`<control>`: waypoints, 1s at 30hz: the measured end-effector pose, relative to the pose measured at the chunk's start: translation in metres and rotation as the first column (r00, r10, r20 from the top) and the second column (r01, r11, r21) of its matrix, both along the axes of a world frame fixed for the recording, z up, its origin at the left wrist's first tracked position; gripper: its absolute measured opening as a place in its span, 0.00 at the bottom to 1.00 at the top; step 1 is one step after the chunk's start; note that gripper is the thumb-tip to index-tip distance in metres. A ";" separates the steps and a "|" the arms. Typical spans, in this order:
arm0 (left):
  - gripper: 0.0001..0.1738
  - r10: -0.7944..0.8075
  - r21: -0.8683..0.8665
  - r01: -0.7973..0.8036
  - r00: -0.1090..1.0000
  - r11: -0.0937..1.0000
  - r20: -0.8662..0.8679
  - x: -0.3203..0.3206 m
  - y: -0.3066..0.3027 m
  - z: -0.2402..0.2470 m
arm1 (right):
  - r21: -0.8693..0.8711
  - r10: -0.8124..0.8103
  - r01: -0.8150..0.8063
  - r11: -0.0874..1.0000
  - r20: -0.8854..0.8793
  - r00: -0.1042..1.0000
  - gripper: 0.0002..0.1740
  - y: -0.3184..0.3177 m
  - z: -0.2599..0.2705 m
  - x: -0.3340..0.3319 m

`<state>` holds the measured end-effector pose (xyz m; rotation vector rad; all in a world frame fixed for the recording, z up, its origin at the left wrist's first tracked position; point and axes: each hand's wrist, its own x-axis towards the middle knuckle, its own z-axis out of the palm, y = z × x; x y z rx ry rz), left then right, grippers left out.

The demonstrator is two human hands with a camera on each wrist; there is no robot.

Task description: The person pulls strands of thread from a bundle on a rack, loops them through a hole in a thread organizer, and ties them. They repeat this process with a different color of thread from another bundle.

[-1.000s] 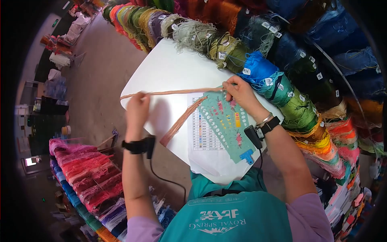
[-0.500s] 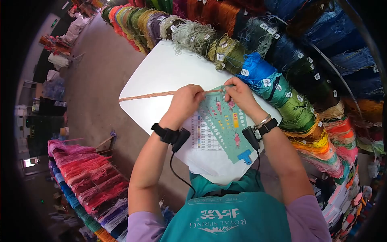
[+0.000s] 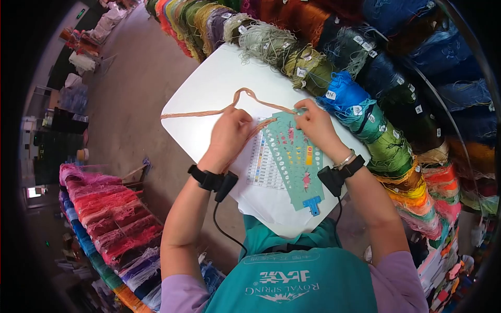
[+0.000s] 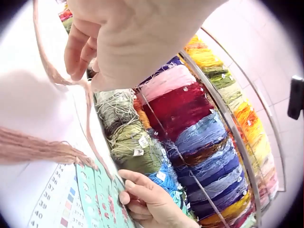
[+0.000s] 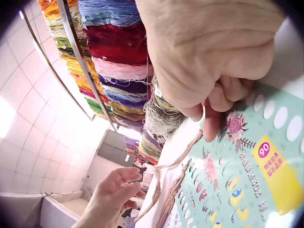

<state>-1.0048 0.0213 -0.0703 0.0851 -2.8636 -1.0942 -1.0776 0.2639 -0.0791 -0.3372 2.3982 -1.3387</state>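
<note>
A long light-brown bundle of embroidery thread point(image 3: 198, 113) lies across the white table, with a raised slack loop near its middle. At the top edge of the green printed card point(image 3: 298, 172), my right hand point(image 3: 314, 125) pinches one end of this thread between thumb and fingers. My left hand point(image 3: 229, 133) hovers just below the loop, its fingers loosely bent and the thread passing close by the fingertips point(image 4: 73, 71). A second brown hank point(image 4: 38, 149) is fastened at the card's upper left corner, partly hidden by my left hand in the head view.
Beneath the card is a printed colour chart point(image 3: 266, 167), and a blue clip point(image 3: 312, 204) grips the card's lower end. Racks of coloured thread hanks point(image 3: 308, 70) border the table's far and right sides. Another rack point(image 3: 112, 219) stands at lower left. The white table point(image 3: 209, 78) has a near-left edge.
My left hand came in along the thread toward the right hand, then drew back slightly left. The taut thread slackened and rose into a loop. My right hand stays at the card's top edge.
</note>
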 end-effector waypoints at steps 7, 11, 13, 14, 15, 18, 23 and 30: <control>0.08 0.024 0.101 -0.029 0.999 0.995 0.048 -0.017 0.030 -0.018 | 0.294 0.299 -0.183 0.938 -0.423 0.855 0.11 -0.032 -0.006 -0.008; 0.09 -0.003 0.026 0.001 0.997 1.000 0.077 -0.025 0.039 -0.021 | 0.299 0.364 -0.255 0.920 -0.403 0.840 0.09 -0.034 -0.008 -0.017; 0.10 0.001 0.006 -0.002 0.996 1.000 0.085 -0.025 0.042 -0.020 | 0.288 0.375 -0.276 0.917 -0.389 0.841 0.09 -0.034 -0.009 -0.019; 0.10 0.010 0.013 -0.011 0.997 1.000 0.079 -0.026 0.043 -0.022 | 0.275 0.373 -0.282 0.919 -0.379 0.847 0.09 -0.034 -0.009 -0.021; 0.10 0.018 0.020 -0.020 0.997 1.000 0.073 -0.027 0.044 -0.021 | 0.262 0.372 -0.288 0.921 -0.371 0.851 0.09 -0.033 -0.008 -0.022; 0.10 0.024 0.146 -0.047 0.988 0.988 0.152 -0.031 0.044 -0.018 | 0.231 0.356 -0.292 0.928 -0.321 0.878 0.10 -0.031 -0.004 -0.022; 0.10 -0.019 0.197 -0.031 0.968 0.980 0.248 -0.038 0.039 -0.018 | 0.191 0.343 -0.299 0.935 -0.267 0.901 0.09 -0.026 -0.004 -0.021; 0.12 -0.069 0.284 0.065 0.998 0.957 0.005 -0.029 0.039 -0.020 | -0.010 0.297 -0.302 0.953 -0.151 0.943 0.09 -0.023 0.001 -0.022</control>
